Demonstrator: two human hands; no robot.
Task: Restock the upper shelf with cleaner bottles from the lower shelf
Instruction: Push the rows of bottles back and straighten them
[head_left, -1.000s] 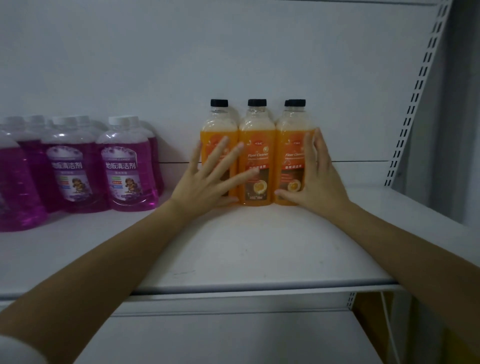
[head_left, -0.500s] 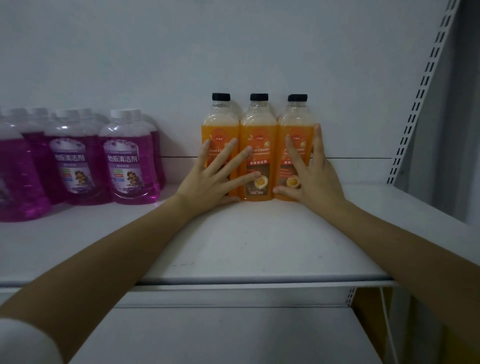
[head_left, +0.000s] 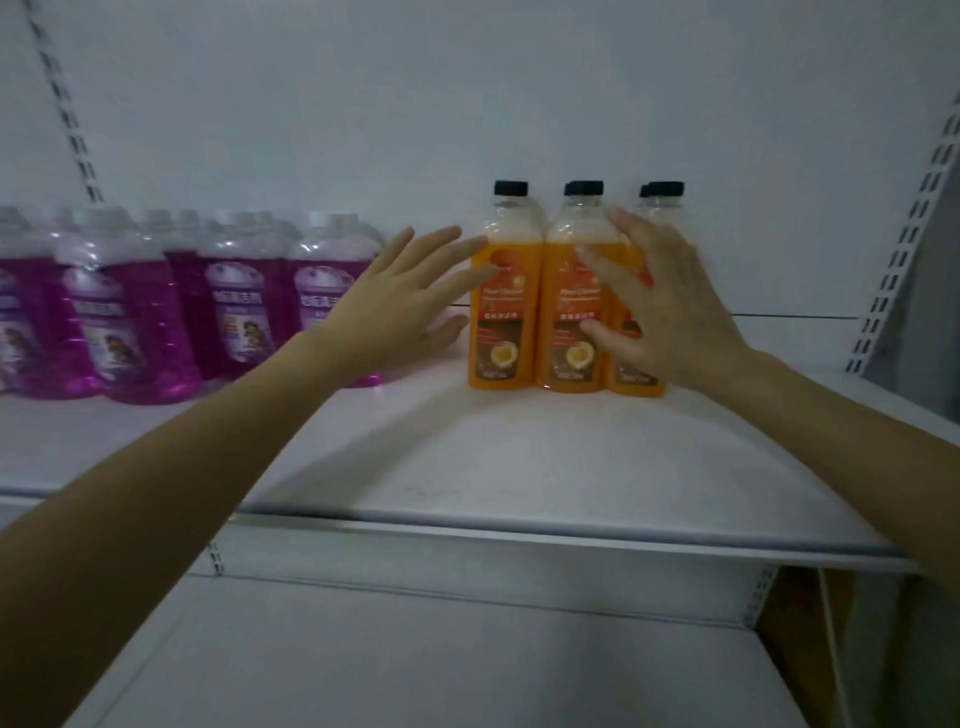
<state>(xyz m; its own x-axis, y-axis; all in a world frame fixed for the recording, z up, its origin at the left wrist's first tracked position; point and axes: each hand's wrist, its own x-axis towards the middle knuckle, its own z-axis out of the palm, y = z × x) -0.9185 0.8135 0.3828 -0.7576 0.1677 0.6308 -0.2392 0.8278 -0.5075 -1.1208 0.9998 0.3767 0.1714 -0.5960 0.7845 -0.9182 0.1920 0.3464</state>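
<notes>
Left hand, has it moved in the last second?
Yes. The left hand has shifted left against the orange bottles: it lay across two of them, now only its fingertips reach the leftmost one's edge.

Orange bottles (head_left: 506, 312) with black caps stand close together at 1 o'clock on the upper shelf (head_left: 519, 467), against the back wall. The left hand (head_left: 400, 306), fingers straight and spread, is at 9 o'clock of this row with fingertips at the first bottle's shoulder; the right hand (head_left: 670, 306), also spread, covers the fronts of the bottles at the 3 o'clock end. Purple bottles (head_left: 140, 322) stand grouped at 9 o'clock of the view, the lower shelf (head_left: 415, 665) at 6 o'clock.
</notes>
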